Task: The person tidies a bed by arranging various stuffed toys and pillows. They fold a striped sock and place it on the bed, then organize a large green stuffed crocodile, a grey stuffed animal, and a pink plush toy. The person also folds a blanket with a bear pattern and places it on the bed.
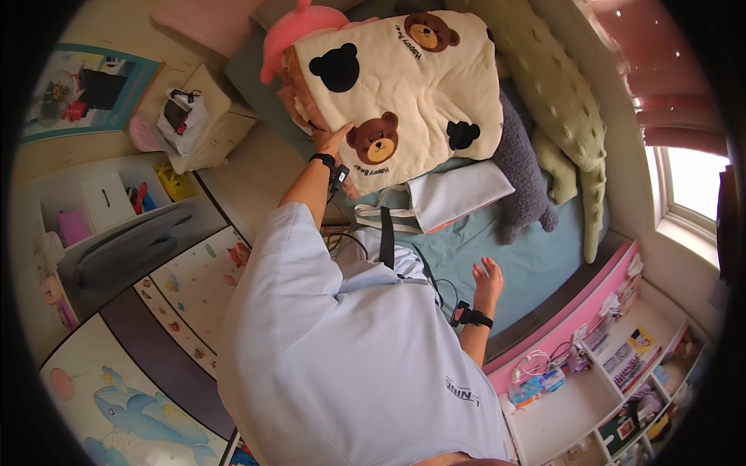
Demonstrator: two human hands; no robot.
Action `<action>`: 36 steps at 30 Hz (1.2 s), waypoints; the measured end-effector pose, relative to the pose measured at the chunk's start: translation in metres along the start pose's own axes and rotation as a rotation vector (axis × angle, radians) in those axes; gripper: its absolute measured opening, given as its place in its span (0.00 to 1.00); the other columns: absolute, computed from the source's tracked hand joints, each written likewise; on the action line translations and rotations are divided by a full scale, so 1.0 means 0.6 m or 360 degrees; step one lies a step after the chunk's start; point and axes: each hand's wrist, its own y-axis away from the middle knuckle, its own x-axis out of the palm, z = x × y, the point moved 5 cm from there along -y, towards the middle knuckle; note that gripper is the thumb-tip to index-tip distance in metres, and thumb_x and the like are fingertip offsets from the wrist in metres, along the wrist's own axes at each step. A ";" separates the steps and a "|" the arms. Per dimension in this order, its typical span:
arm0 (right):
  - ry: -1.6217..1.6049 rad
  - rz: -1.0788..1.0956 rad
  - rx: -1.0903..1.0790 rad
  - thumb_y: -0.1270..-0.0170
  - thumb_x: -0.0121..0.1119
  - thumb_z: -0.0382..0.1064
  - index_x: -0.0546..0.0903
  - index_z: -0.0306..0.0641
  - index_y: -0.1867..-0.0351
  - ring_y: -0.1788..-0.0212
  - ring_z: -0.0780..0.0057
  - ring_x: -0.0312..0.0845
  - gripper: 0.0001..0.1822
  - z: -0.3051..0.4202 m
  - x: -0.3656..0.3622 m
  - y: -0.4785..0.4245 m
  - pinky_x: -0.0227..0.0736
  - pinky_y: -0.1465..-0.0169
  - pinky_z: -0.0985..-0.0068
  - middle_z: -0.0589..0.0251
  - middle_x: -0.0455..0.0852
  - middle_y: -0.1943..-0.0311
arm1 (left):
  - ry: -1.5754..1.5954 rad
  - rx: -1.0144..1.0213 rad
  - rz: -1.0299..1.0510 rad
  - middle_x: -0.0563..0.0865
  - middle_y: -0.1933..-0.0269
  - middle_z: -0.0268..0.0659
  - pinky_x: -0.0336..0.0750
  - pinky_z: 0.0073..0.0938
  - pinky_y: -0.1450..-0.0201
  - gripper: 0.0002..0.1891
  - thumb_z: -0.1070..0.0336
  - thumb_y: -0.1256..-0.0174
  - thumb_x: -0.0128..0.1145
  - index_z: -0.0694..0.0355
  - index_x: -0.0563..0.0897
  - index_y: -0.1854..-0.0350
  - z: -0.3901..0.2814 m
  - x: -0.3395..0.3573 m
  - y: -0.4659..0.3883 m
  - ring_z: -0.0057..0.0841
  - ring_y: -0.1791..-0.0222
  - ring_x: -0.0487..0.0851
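A folded cream quilt (pixel 419 99) with bear patches and a brown ruffled edge lies on the bed. My left hand (pixel 330 141) is at its near left edge, the thumb on top and the other fingers partly hidden by the cloth. My right hand (pixel 488 282) is over the blue-green bed sheet (pixel 524 262), holding nothing, its fingers slightly curled and apart. Between my body and the quilt rests a white flat bag (pixel 457 195) with pale straps. Both wrists wear black bands with small devices.
A green crocodile plush (pixel 559 87) and a dark grey plush (pixel 521 169) lie along the window side. A pink plush (pixel 303 35) sits behind the quilt. Shelves with small items (pixel 583 378) stand at lower right; a chair with a white plastic bag (pixel 189 131) is at left.
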 end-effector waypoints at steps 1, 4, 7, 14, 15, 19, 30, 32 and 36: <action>0.0031 0.0027 -0.0055 0.28 0.53 0.44 0.76 0.30 0.45 0.57 0.62 0.84 0.19 0.016 0.018 -0.004 0.78 0.55 0.72 0.52 0.81 0.47 | -0.0149 0.0062 -0.0190 0.73 0.34 0.52 0.71 0.36 0.37 0.56 0.44 0.57 0.77 0.69 0.61 0.30 0.000 0.002 -0.011 0.40 0.38 0.75; 0.0077 -0.0001 -0.0063 0.27 0.53 0.44 0.76 0.30 0.46 0.59 0.65 0.84 0.19 0.032 0.025 -0.010 0.79 0.56 0.73 0.53 0.82 0.48 | 0.0386 0.0180 -0.0497 0.75 0.38 0.58 0.72 0.36 0.39 0.55 0.54 0.60 0.81 0.77 0.59 0.34 -0.044 0.003 0.051 0.45 0.42 0.77; 0.0144 0.0018 -0.0029 0.27 0.53 0.45 0.76 0.31 0.46 0.60 0.65 0.84 0.19 0.033 0.020 -0.012 0.79 0.57 0.74 0.54 0.83 0.49 | 0.0799 0.0298 -0.0411 0.77 0.40 0.56 0.73 0.35 0.41 0.50 0.57 0.58 0.80 0.79 0.63 0.37 -0.004 0.006 0.027 0.44 0.45 0.79; 0.0283 -0.0062 0.0096 0.32 0.54 0.44 0.76 0.28 0.47 0.60 0.63 0.83 0.21 0.009 -0.017 -0.001 0.78 0.57 0.73 0.50 0.81 0.49 | -0.0058 0.0591 -0.0090 0.83 0.52 0.57 0.75 0.40 0.47 0.31 0.54 0.44 0.69 0.71 0.75 0.44 -0.185 -0.021 0.228 0.49 0.50 0.82; 0.0321 -0.0039 0.0111 0.32 0.54 0.44 0.76 0.28 0.47 0.60 0.63 0.83 0.21 0.008 -0.019 -0.001 0.78 0.57 0.73 0.50 0.81 0.49 | 0.0180 0.0943 -0.0154 0.81 0.47 0.56 0.75 0.41 0.46 0.30 0.56 0.43 0.67 0.69 0.75 0.42 -0.188 -0.020 0.239 0.50 0.45 0.80; 0.0440 0.0016 0.0123 0.32 0.55 0.45 0.76 0.29 0.46 0.60 0.64 0.83 0.21 0.012 -0.010 0.000 0.78 0.56 0.73 0.51 0.82 0.49 | -0.0277 0.1096 -0.0406 0.69 0.36 0.54 0.69 0.43 0.35 0.39 0.62 0.50 0.69 0.64 0.68 0.34 -0.197 -0.038 0.246 0.53 0.34 0.66; 0.0528 -0.0003 0.0020 0.30 0.55 0.45 0.76 0.29 0.46 0.60 0.64 0.84 0.20 0.010 -0.018 0.014 0.79 0.57 0.74 0.51 0.83 0.49 | 0.0980 0.0373 -0.0039 0.82 0.46 0.46 0.76 0.29 0.44 0.44 0.59 0.56 0.79 0.72 0.69 0.37 -0.047 -0.042 0.050 0.35 0.48 0.82; 0.0488 -0.0014 0.0063 0.31 0.55 0.44 0.76 0.29 0.46 0.60 0.64 0.84 0.20 -0.009 -0.024 0.023 0.79 0.58 0.74 0.51 0.83 0.50 | 0.1053 0.0278 -0.0069 0.85 0.50 0.45 0.77 0.29 0.47 0.36 0.59 0.53 0.78 0.71 0.75 0.43 -0.032 -0.025 0.060 0.33 0.51 0.84; 0.0402 0.0002 0.0134 0.31 0.55 0.43 0.76 0.28 0.46 0.61 0.63 0.84 0.20 -0.041 -0.018 0.039 0.80 0.59 0.73 0.50 0.83 0.50 | 0.0921 0.0241 0.0305 0.86 0.49 0.44 0.76 0.28 0.48 0.35 0.52 0.50 0.76 0.73 0.78 0.45 -0.051 -0.027 0.109 0.32 0.53 0.84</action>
